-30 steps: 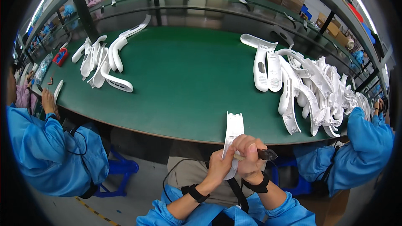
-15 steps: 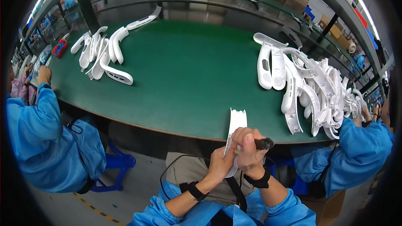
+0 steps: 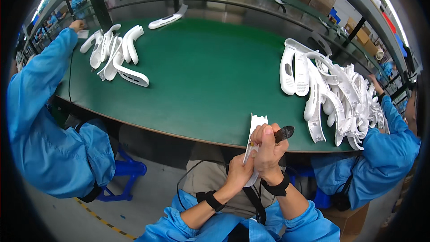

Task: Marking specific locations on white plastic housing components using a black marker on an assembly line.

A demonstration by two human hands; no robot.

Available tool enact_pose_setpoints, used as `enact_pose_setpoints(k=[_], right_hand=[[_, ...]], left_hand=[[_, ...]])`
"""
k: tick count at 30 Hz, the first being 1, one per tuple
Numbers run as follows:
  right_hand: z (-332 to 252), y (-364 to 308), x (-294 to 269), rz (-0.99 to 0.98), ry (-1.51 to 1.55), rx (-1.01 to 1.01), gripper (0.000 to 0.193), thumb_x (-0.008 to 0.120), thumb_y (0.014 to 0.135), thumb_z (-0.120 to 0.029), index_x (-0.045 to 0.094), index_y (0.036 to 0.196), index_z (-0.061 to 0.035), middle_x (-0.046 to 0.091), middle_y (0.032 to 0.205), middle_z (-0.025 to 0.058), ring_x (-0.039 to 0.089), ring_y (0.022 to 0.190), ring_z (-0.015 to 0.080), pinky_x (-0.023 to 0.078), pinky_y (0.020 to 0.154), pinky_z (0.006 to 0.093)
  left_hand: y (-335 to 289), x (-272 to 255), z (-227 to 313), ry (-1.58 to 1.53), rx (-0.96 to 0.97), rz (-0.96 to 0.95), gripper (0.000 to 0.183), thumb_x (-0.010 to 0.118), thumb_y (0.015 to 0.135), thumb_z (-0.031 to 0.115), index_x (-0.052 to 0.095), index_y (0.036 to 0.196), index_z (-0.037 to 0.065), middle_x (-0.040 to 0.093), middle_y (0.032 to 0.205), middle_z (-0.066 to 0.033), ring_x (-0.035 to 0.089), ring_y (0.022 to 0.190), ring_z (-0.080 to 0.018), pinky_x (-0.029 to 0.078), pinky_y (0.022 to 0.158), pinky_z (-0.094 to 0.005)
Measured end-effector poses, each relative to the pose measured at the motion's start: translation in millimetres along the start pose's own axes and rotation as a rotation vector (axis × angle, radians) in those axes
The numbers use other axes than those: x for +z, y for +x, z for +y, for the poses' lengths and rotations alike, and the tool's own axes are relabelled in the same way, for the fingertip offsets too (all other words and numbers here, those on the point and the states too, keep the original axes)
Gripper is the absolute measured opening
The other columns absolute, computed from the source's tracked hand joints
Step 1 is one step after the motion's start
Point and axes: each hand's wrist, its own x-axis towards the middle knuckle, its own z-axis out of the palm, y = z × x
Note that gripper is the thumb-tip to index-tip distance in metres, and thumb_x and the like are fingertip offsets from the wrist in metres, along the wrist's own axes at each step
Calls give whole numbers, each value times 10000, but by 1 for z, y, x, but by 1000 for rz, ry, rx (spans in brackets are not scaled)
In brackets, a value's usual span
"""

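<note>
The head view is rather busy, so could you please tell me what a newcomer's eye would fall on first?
Probably the big heap of curved white parts on the right of the green table, with a smaller group of similar parts on its left. Next, at lower centre, the left hand holds a white piece at the table's near edge, and the right hand grips a dark-ended tool.

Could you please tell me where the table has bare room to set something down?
The green table is bare across its middle, between the small white pile at left and the large white heap at right. The right end is crowded.
</note>
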Motion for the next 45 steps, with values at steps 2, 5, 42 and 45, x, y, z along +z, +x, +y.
enact_pose_setpoints(k=[2, 5, 42, 45], right_hand=[[-4, 2, 0, 37, 90, 48, 310, 415, 938, -138, 319, 657, -50, 353, 547, 18, 325, 496, 106, 313, 472, 278], [-11, 1, -7, 72, 212, -78, 299, 409, 921, -127, 278, 657, -79, 261, 520, 11, 266, 475, 117, 286, 460, 292], [-15, -21, -34, -20, 0, -220, 305, 438, 927, -171, 311, 672, -62, 341, 552, 41, 316, 501, 139, 317, 486, 307], [-13, -22, -33, -25, 35, -226, 310, 445, 928, -186, 315, 674, -64, 341, 551, 36, 317, 497, 141, 319, 485, 309]], left_hand=[[-1, -1, 8, -118, -67, -38, 403, 467, 953, 305, 594, 767, -30, 566, 552, -82, 555, 484, -141, 418, 458, -308], [-3, -2, 17, -180, -157, -75, 420, 467, 954, 318, 597, 743, -21, 577, 551, -65, 594, 486, -139, 440, 448, -287], [-10, 14, 31, 69, -29, 55, 365, 457, 957, 262, 609, 878, -60, 587, 613, -140, 643, 582, -186, 479, 515, -328], [-13, 13, 40, 77, -38, 61, 391, 469, 955, 292, 598, 822, -52, 561, 593, -125, 557, 561, -149, 447, 503, -325]])
